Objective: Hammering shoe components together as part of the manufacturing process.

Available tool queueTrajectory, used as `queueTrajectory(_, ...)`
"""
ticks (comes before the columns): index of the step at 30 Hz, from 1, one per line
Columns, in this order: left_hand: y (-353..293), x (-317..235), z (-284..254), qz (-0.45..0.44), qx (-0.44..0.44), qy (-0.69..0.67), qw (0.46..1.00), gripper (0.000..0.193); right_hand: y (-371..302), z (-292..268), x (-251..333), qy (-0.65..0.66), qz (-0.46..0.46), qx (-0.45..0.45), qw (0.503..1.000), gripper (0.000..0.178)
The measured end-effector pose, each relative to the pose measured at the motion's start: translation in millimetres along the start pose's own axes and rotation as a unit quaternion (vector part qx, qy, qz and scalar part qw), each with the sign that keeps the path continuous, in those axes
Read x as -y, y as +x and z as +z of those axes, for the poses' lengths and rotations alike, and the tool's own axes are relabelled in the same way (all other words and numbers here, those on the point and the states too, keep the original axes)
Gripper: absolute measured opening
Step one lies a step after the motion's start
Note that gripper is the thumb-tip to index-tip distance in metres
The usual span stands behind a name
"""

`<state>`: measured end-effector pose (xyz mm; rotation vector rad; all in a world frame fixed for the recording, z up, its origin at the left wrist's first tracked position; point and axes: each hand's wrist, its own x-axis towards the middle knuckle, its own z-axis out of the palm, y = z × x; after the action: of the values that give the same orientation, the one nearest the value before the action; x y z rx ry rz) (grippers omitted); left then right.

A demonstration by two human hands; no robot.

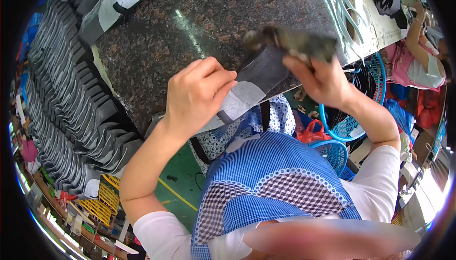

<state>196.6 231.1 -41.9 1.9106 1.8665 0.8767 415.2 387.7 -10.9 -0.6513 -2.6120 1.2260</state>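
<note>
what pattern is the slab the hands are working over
Dark speckled granite slab, brown and black flecks with a glossy shine; seen best in the head view.

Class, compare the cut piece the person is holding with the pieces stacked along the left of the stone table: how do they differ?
The held piece is single and gripped by the left hand; the stacked pieces are many, overlapped in long rows. The held piece hangs over the stone table's edge under the right hand's blurred tool; the stack lies untouched. Both are dark with pale grey backing.
</note>
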Motion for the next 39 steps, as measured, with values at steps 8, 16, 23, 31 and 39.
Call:
queueTrajectory(8,29,8,28,0.064,-0.112,0.059,0.99,0.009,31,-15,-13,0.003,0.041,-0.07,0.997,0.018)
queueTrajectory(16,17,4,-3,-0.065,0.022,-0.068,0.995,0.027,19,-9,-18,0.013,0.025,-0.04,0.999,0.021)
queueTrajectory(23,6,-9,15,0.078,-0.052,0.149,0.984,0.023,24,-6,-10,0.002,0.032,-0.014,0.999,0.016)
queueTrajectory(31,4,10,-16,0.018,0.057,-0.021,0.998,0.018,20,6,-7,0.002,0.001,0.026,1.0,0.015)
queueTrajectory(39,2,14,9,0.071,-0.035,0.06,0.995,0.011,40,-4,-4,-0.029,-0.008,-0.038,0.999,0.01)
